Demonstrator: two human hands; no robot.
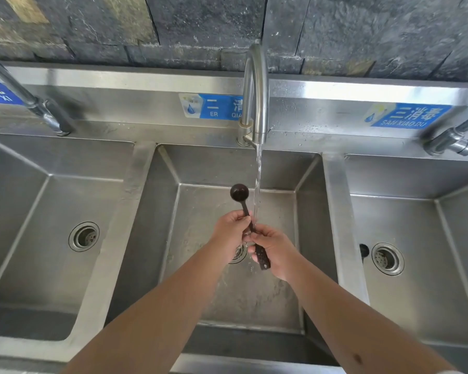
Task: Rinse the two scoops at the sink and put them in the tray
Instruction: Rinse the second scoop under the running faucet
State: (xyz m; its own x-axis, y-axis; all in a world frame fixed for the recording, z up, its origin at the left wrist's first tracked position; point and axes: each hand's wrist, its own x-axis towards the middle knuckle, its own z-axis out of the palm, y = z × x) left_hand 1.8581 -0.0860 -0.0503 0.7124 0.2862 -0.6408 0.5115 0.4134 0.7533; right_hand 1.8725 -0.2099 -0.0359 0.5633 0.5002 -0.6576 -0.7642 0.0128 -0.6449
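Dark scoop [250, 220] held between both hands, bowl beyond the left hand [231, 229].

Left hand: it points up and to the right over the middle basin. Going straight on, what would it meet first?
Probably the water stream, just beyond the left hand gripping the scoop. Depth is unclear from this single view.

Three blue stickers stand on the steel backsplash [308, 103] behind the basins. The middle sticker [211, 106], partly hidden by the faucet [257, 85], shows a water-drop picture, the character "二" over "ER", and a cut-off "清" over "QIA". The right sticker [408, 115] reads "三消毒" with "SAN XIAO DU" beneath — also with a drop picture. The left sticker [0, 94] is cut by the frame edge — only part of a character and "XI" can be read.
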